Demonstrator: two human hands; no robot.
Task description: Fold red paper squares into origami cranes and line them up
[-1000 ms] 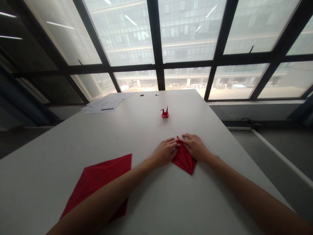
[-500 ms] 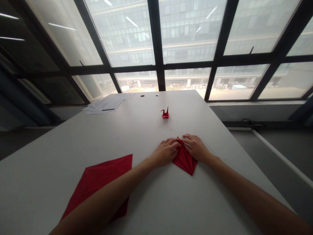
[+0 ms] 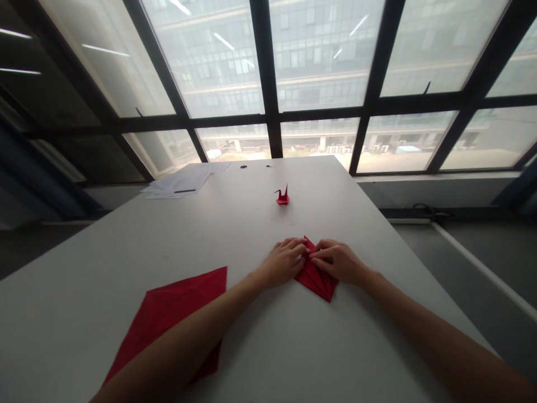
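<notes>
A folded red paper lies on the white table, a kite-like shape with creases running toward its near point. My left hand rests on its left side, fingers curled with the tips on the paper near its upper part. From the right, my right hand pinches at the middle of the paper with thumb and forefinger; the bit between them is mostly hidden. Beneath my left forearm lies a larger red paper sheet, partly covered by the arm. A finished red paper crane stands upright beyond my hands.
White printed sheets with a dark pen-like stick on them lie at the table's far left. The white table reaches toward a large window with black frames. A dark cable is on the right beyond the table edge.
My right hand has drawn back slightly from the paper's top, its fingers going from laid flat to a pinch. The left hand stays nearly in place.
</notes>
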